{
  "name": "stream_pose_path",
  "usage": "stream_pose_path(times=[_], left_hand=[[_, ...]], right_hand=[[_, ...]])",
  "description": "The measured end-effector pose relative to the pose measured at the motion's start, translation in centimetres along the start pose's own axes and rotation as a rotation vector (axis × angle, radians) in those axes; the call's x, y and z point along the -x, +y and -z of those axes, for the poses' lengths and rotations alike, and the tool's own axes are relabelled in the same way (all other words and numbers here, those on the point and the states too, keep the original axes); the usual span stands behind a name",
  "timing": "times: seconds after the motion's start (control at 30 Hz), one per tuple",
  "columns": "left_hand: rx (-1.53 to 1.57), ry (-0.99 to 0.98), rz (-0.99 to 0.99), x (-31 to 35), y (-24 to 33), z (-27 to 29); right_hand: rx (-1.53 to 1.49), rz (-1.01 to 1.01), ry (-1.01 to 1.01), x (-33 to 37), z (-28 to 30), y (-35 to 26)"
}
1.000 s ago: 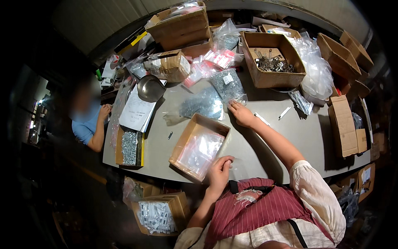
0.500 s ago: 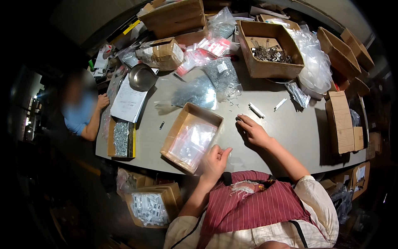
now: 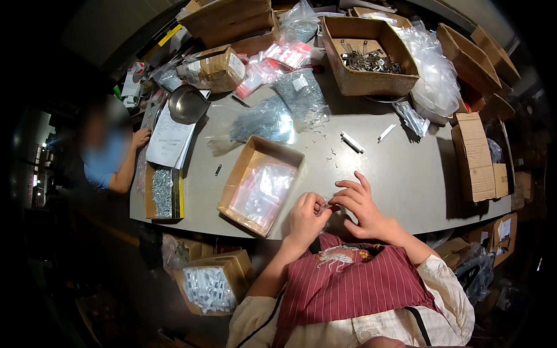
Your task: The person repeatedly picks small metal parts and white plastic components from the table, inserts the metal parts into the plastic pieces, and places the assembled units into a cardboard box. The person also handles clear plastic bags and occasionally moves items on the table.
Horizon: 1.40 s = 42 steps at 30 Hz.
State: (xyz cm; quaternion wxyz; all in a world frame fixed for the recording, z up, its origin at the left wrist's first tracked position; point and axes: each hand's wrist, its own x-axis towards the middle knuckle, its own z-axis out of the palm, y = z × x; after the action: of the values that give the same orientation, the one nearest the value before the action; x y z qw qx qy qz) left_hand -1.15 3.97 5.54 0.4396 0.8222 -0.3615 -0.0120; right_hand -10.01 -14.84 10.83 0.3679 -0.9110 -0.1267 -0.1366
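My left hand (image 3: 307, 219) is closed in a pinch at the table's near edge, holding a small clear plastic bag (image 3: 324, 207) between thumb and fingers. Facing it from the right, my right hand (image 3: 365, 210) has its fingers spread and its thumb apart. Its index fingertip is at the bag; whether it touches is too small to tell. Left of my hands stands a shallow cardboard box (image 3: 230, 191) with flat clear bags (image 3: 264, 194) in it. Beyond my hands, several small screws (image 3: 332, 158) lie loose on the table (image 3: 400, 180).
Two white bars (image 3: 352, 142) (image 3: 386, 133) lie farther back. Bags of metal hardware (image 3: 264, 120) stand behind the box. A carton of metal clips (image 3: 371, 87) is at the back. A metal scoop (image 3: 188, 105) rests on papers (image 3: 168, 142). A co-worker's arm (image 3: 125, 168) is at left.
My right hand has come back from the loose screws toward my left hand, its fingers spreading. My left hand has shifted slightly right, and the two now meet at the small bag.
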Motion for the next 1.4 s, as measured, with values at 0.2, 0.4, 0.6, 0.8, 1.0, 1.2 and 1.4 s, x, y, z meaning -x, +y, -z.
stream_pose_path(times=[0.2,0.4,0.6,0.8,1.0,1.2,1.4], left_hand=[[-0.003,0.034,-0.018,-0.4,1.7,-0.1],[-0.044,-0.120,0.026,1.9,-5.5,-4.4],[0.046,-0.158,0.258,0.8,-2.5,-2.6],[0.130,-0.189,0.361,1.4,-2.7,-2.1],[0.115,-0.227,0.370,0.6,-2.2,-1.9],[0.141,-0.200,0.352,0.7,-2.3,-2.4],[0.265,-0.197,0.276,0.3,-1.9,-3.2]], right_hand=[[-0.012,-0.092,-0.168,1.0,-0.6,1.6],[-0.239,-0.050,-0.244,-2.2,-1.7,5.3],[0.115,-0.255,0.030,-6.5,-3.5,14.2],[0.185,-0.175,-0.050,-6.0,-4.7,15.6],[0.209,-0.139,0.021,-5.0,-5.4,13.7],[0.386,-0.162,-0.074,-0.8,-5.7,12.0],[0.597,-0.243,-0.127,3.4,-4.5,10.9]])
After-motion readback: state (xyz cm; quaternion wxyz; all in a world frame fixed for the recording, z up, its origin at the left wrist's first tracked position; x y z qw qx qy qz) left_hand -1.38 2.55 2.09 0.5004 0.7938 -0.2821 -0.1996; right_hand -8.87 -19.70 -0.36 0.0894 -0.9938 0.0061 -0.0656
